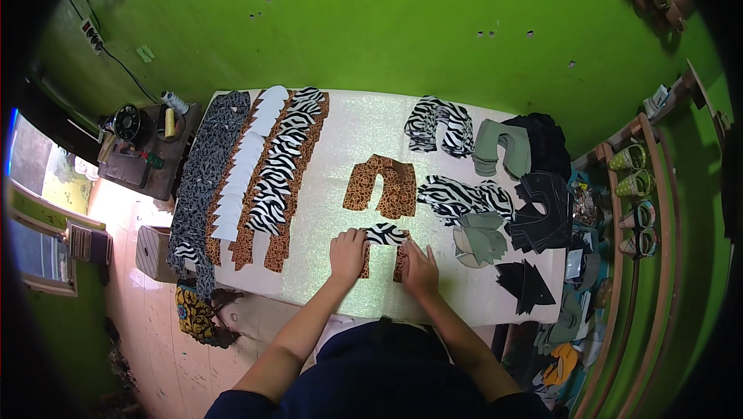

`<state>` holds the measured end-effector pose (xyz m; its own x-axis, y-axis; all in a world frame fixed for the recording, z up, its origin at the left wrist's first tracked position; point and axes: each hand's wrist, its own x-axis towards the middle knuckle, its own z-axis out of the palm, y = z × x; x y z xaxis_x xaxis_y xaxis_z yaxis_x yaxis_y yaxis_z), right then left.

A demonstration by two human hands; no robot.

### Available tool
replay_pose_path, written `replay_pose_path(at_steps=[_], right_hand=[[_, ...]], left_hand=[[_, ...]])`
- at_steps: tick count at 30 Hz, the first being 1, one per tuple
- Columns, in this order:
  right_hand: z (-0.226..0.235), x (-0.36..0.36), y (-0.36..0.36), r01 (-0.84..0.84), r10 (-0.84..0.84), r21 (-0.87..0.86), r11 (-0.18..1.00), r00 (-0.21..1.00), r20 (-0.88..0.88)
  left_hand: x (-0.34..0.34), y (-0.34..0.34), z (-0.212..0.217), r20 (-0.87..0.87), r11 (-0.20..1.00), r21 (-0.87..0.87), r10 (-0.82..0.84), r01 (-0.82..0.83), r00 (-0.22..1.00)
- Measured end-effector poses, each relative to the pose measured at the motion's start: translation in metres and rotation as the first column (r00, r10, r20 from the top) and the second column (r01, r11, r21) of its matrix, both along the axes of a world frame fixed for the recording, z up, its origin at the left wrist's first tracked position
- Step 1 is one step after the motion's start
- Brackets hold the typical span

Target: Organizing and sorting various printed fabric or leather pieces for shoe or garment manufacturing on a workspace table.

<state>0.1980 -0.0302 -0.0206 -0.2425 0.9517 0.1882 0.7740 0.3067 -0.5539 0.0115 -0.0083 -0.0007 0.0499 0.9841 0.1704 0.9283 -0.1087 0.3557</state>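
Between my hands a small black-and-white zebra-print piece (pixel 385 234) lies across the top of a brown patterned U-shaped piece (pixel 400 264). The fingers of my left hand (pixel 348 255) are closed at the left end of the zebra-print piece. My right hand (pixel 420 270) pinches its right end, thumb and fingers close together. The legs of the brown piece show below the zebra print, beside each hand. Just beyond lies a stack of brown patterned U-shaped pieces (pixel 379 187).
Overlapping rows of grey patterned pieces (pixel 209 156), white pieces (pixel 238 179) and zebra pieces (pixel 280 164) run along the table's left. Zebra stacks (pixel 439 126), green pieces (pixel 495 148) and black pieces (pixel 539 210) lie right. A rack (pixel 646 187) holds shoes; a sewing machine (pixel 128 125) stands left.
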Motion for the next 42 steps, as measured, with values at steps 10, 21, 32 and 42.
replay_pose_path(at_steps=[10,21,32,42], right_hand=[[0.001,0.001,0.001,0.066,-0.066,0.081,0.995,0.998,-0.011],[-0.002,-0.003,-0.003,0.104,-0.099,0.112,0.988,0.994,-0.043],[0.022,0.003,0.038,0.005,-0.025,-0.076,0.997,0.965,-0.261],[0.023,-0.079,0.017,-0.167,-0.193,-0.577,0.799,0.838,-0.510]], left_hand=[[0.003,0.020,0.007,0.163,0.957,-0.288,0.082,-0.032,0.983],[-0.001,0.026,0.000,0.072,0.959,-0.284,0.048,-0.026,0.996],[-0.016,0.004,0.025,0.414,0.950,-0.228,-0.105,0.215,0.904],[-0.113,-0.023,0.030,0.611,0.940,-0.329,0.138,0.091,0.779]])
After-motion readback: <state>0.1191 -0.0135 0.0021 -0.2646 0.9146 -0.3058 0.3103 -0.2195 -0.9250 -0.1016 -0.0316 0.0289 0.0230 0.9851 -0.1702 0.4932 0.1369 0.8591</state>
